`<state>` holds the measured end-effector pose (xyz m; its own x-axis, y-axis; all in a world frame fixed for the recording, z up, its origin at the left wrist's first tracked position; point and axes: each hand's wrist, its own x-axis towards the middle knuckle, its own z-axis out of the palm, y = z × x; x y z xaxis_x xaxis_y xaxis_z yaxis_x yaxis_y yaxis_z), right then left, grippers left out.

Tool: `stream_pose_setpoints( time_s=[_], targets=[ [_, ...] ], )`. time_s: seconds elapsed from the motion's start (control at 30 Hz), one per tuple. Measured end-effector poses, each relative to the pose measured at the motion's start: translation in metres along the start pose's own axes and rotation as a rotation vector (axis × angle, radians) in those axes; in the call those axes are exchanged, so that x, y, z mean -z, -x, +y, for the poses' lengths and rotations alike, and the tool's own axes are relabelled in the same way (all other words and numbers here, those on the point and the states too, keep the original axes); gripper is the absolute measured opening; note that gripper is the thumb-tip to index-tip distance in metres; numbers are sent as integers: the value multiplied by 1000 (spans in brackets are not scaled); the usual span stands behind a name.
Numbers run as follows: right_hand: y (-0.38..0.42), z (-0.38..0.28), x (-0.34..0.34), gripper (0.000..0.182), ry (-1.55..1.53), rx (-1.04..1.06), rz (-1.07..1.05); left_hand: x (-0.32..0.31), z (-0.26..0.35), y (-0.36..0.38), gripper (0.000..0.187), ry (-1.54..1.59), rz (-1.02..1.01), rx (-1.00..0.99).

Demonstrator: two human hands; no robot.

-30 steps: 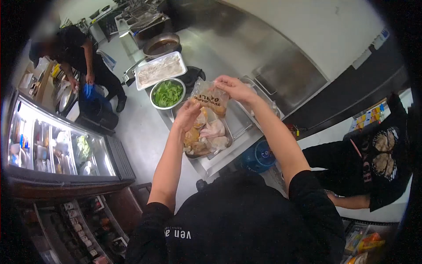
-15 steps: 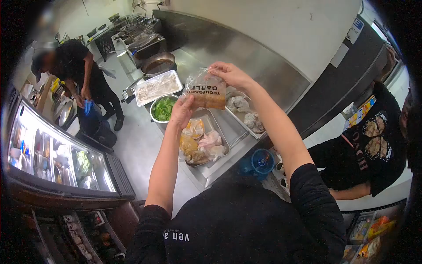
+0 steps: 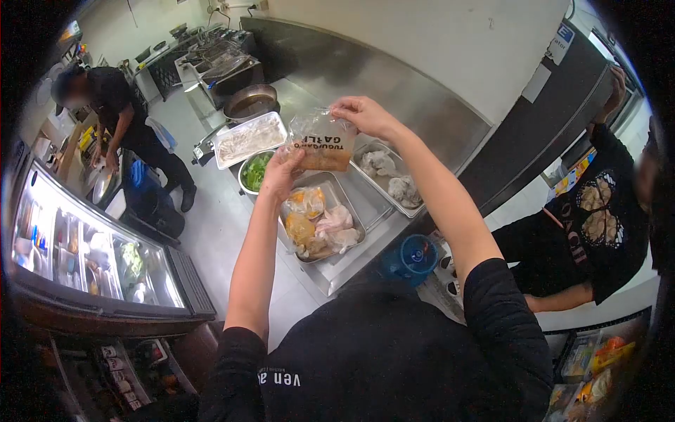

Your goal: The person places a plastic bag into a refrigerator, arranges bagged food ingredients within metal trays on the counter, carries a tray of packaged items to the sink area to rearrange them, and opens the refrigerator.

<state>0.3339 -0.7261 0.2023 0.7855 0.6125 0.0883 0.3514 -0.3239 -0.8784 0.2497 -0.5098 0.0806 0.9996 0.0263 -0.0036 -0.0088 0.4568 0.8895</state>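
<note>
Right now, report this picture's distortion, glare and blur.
Head view: wide-lens bowing, with black corners; same view: white glare in the fridge, soft sheen on the steel panel; head view again: print on the bag only partly readable.

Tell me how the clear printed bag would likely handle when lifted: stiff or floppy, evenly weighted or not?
The clear printed bag is probably floppy, since its thin plastic looks wrinkled near the right hand. It likely feels lopsided, because the brownish contents gather at one end, beside the left hand.
</note>
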Motion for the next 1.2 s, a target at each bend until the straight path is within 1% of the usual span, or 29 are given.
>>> stream_pose_setpoints(
  time_s=[0.07, 0.1, 0.17, 0.3, 0.37, 0.47, 0.6, 0.67, 0.7, 0.77, 0.8, 0.87, 0.97, 1.07, 1.2],
  targets=[
    [-1, 3, 0, 23, 87, 71, -1, 0, 0, 3, 43, -35, 46, 31],
    [-2, 5, -1, 23, 83, 67, -2, 1, -2, 3, 43, -35, 48, 36],
    [-4, 9, -3, 23, 203, 209, 68, 2, -4, 2, 34, -40, 72, 16],
    [-3, 10, -7, 22, 129, 168, 49, 6, -6, 3, 34, -73, 73, 40],
    [-1, 7, -8, 21, 247, 159, 91, 3, -4, 6, 37, -71, 114, 50],
    [-1, 12, -11, 22, 284, 197, 126, 7, -7, 6, 35, -30, 89, 66],
    [2, 12, -14, 22, 361, 157, 150, 8, -10, 8, 33, -51, 97, 64],
    [4, 12, -14, 20, 532, 288, 193, 13, -15, 4, 35, -82, 72, 98],
    [4, 15, -14, 20, 532, 288, 190, 11, -14, 5, 35, -81, 74, 99],
    [3, 22, -16, 20, 672, 389, 198, 6, -15, 7, 34, -135, 100, 67],
    [2, 28, -20, 20, 669, 389, 194, 6, -17, 7, 34, -135, 105, 69],
    [1, 37, -29, 24, 624, 493, 340, 6, -20, 7, 32, -99, 86, 65],
    [10, 27, -33, 26, 573, 461, 315, 9, -24, 6, 31, -86, 77, 78],
    [5, 35, -30, 24, 618, 483, 258, 8, -23, 8, 33, -29, 101, 81],
    [6, 35, -32, 24, 600, 489, 232, 8, -23, 10, 35, -27, 89, 80]
  ],
)
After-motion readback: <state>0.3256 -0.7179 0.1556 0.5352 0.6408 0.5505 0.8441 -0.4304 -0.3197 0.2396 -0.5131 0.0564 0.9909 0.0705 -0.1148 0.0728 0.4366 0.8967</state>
